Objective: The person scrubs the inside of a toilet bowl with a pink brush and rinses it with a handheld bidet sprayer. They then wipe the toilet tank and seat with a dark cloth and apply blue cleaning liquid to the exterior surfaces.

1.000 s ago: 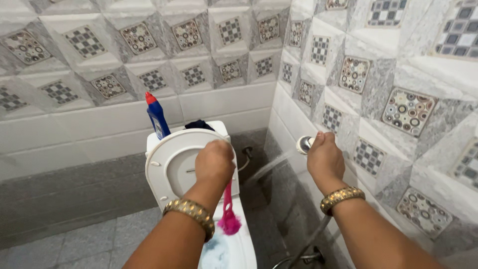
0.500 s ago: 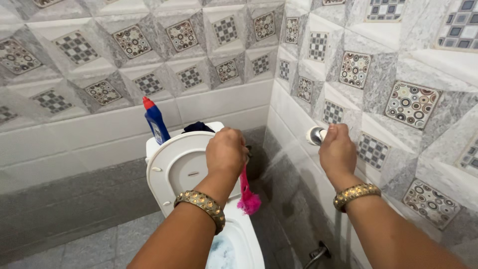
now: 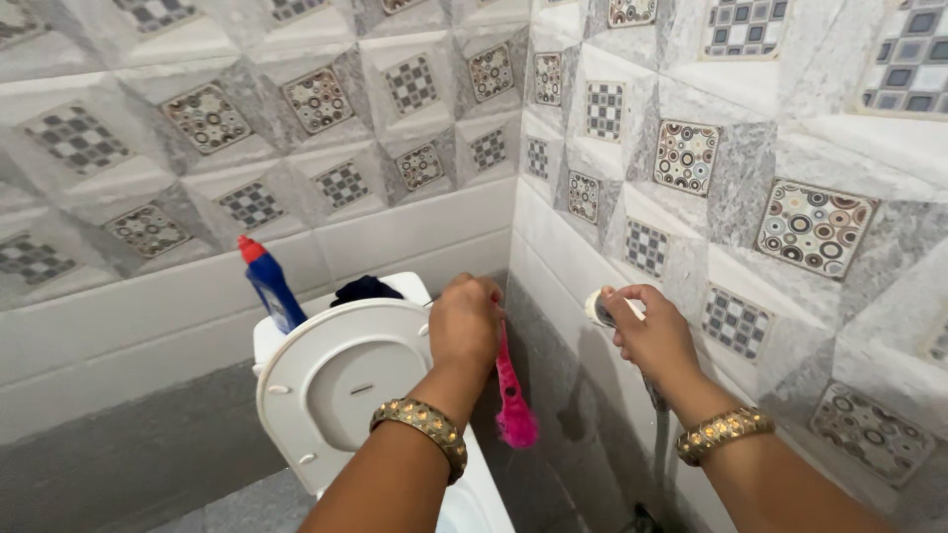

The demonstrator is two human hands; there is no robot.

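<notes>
Both hands up at the tiled corner beside the toilet.

Left hand (image 3: pixel 466 323), fingers curled tight on the pink brush (image 3: pixel 512 395), long axis vertical, bristles hanging below the fist beside the raised toilet lid (image 3: pixel 336 380). Right hand (image 3: pixel 647 336), nearer the side wall, grips the spray head (image 3: pixel 598 308); nozzle mostly hidden, hose (image 3: pixel 660 444) blurred.

light: even, bright | shadows: soft on grey wall | blur: slight | edges: wide-angle bend

One pink brush (image 3: pixel 512 390), one spray head (image 3: pixel 602 308), one blue bottle (image 3: pixel 269 284), one toilet (image 3: pixel 341 380), two bangles (image 3: pixel 420 422).
</notes>
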